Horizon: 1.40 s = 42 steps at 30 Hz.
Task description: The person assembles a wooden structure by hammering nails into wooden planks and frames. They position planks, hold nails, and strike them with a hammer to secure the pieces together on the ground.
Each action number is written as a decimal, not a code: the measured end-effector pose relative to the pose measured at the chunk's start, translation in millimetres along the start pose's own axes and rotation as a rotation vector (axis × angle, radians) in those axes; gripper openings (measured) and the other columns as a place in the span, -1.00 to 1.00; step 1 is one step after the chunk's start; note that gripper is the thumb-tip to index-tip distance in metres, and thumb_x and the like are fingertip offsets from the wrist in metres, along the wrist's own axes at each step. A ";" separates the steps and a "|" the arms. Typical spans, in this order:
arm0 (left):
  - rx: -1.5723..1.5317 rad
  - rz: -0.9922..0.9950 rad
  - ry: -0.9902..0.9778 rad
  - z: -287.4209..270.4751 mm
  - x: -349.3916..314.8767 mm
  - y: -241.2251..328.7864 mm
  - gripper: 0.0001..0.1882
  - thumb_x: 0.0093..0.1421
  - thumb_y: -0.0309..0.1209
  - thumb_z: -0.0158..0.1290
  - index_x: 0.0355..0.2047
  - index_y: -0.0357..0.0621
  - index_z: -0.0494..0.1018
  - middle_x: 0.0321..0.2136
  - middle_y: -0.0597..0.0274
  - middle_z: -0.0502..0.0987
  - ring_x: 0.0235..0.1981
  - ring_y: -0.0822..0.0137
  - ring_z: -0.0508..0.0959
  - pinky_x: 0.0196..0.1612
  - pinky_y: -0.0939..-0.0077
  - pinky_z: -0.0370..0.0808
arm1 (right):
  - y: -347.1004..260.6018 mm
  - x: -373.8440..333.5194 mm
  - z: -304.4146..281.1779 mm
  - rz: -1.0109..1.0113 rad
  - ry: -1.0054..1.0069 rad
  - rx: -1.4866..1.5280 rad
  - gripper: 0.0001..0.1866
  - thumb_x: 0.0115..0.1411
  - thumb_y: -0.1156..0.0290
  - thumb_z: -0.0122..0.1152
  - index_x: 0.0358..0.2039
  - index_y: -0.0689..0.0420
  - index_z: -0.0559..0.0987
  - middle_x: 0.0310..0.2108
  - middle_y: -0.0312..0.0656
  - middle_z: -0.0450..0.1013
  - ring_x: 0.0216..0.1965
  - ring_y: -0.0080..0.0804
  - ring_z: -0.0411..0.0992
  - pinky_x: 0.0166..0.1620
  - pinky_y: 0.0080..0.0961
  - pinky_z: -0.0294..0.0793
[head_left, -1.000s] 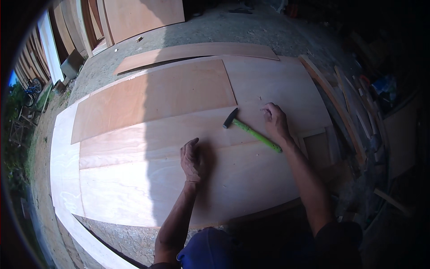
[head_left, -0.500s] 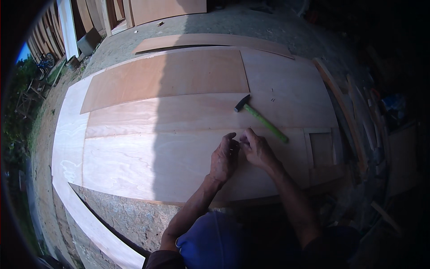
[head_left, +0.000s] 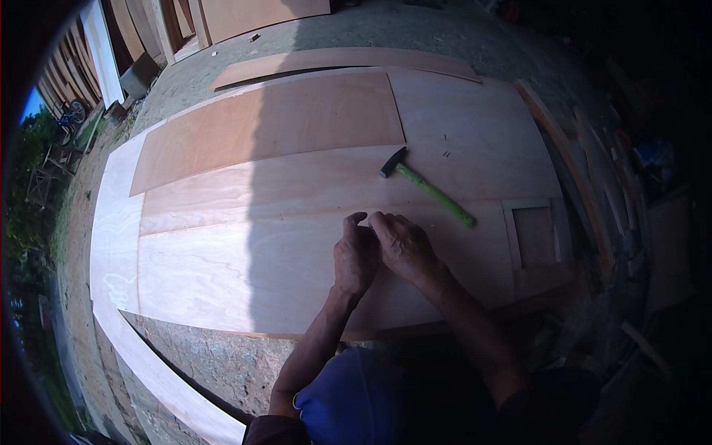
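My left hand (head_left: 354, 256) and my right hand (head_left: 404, 245) meet above the near part of a large pale plywood panel (head_left: 200, 274). Fingers on both are curled, with the fingertips close together. Whatever they pinch is too small or hidden to make out. Just beyond them a hammer (head_left: 434, 195) lies on the panel, its dark head to the left and its green handle slanting toward the right. A few small dark slivers (head_left: 446, 154), which look like nails, lie right of the hammer head.
A browner plywood sheet (head_left: 297, 115) covers the panel's far left part. Behind it lies a long narrow board (head_left: 348, 58). A rectangular framed recess (head_left: 532, 236) is at the panel's right end. Wood strips (head_left: 567, 174) lie along the right, and a pale strip (head_left: 170, 378) runs at lower left.
My right hand has rolled over, so its back now shows, and its fingers have closed in against my left hand. Both hands sit slightly farther left in view; the hammer stays on the panel.
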<state>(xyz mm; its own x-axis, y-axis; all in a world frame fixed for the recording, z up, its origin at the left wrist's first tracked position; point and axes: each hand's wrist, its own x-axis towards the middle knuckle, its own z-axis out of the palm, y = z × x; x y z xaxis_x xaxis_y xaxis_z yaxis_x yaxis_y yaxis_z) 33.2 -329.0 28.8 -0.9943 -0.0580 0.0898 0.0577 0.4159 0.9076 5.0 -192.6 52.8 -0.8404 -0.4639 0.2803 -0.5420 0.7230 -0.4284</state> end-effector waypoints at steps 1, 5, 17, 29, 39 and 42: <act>0.000 -0.037 -0.017 2.3 0.1 -2.5 -0.48 0.18 -0.58 0.13 0.11 -0.24 0.21 -0.37 0.08 0.62 -0.44 0.14 0.65 -0.34 0.26 0.57 | -1.8 -1.6 0.0 0.005 -0.026 -0.009 -0.70 0.07 0.65 0.13 -0.15 0.16 0.39 -0.38 -0.02 0.48 -0.25 -0.04 0.54 -0.24 -0.16 0.58; 0.209 -0.019 0.091 -3.4 1.5 -21.6 -0.53 0.18 -0.50 0.12 0.09 -0.20 0.28 -0.34 0.15 0.63 -0.32 0.12 0.62 -0.13 0.18 0.48 | 10.5 3.7 -6.0 0.046 0.042 0.079 -0.64 0.13 0.60 0.16 -0.03 0.15 0.44 -0.31 -0.02 0.51 -0.20 -0.03 0.52 -0.15 -0.14 0.53; 0.377 -0.011 0.354 -5.3 41.8 -58.3 -0.52 0.15 -0.40 0.14 0.12 0.08 0.40 -0.29 0.46 0.66 -0.09 0.27 0.53 0.21 0.25 0.18 | 129.4 11.0 -23.1 0.360 -0.110 -0.228 -0.55 0.25 0.39 0.12 0.15 0.21 0.41 -0.10 0.04 0.46 -0.02 0.04 0.44 0.08 -0.08 0.45; 0.408 -0.017 0.328 -7.6 43.7 -62.2 -0.54 0.15 -0.42 0.14 0.08 0.11 0.40 -0.26 0.47 0.66 -0.07 0.26 0.53 0.20 0.24 0.20 | 6.8 -26.7 -0.6 0.305 0.125 0.573 -0.61 0.35 0.49 0.03 0.15 0.32 0.31 -0.42 0.09 0.46 -0.42 -0.12 0.54 -0.32 -0.15 0.50; 0.388 -0.012 0.337 -6.0 42.2 -59.6 -0.55 0.15 -0.40 0.14 0.08 0.06 0.40 -0.29 0.39 0.67 -0.09 0.24 0.53 0.18 0.22 0.23 | 0.9 -29.7 -6.7 0.140 -0.198 0.197 -0.27 0.26 0.53 0.05 0.43 0.15 0.09 -0.46 0.13 0.46 -0.46 0.06 0.53 -0.31 -0.07 0.56; 0.389 -0.025 0.331 -6.8 42.1 -59.0 -0.55 0.15 -0.39 0.14 0.08 0.04 0.40 -0.29 0.37 0.67 -0.09 0.23 0.53 0.18 0.22 0.23 | -3.4 -31.6 -11.1 0.137 -0.202 0.192 -0.24 0.24 0.56 0.05 0.44 0.13 0.07 -0.47 0.11 0.46 -0.46 0.07 0.53 -0.31 -0.07 0.56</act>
<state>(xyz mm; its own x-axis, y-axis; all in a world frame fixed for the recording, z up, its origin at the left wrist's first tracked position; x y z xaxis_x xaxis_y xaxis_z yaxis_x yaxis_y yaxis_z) -11.4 -362.1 -18.1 -0.9097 -0.3302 0.2520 -0.0661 0.7140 0.6971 33.4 -174.7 54.9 -0.8793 -0.4746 0.0406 -0.3978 0.6848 -0.6105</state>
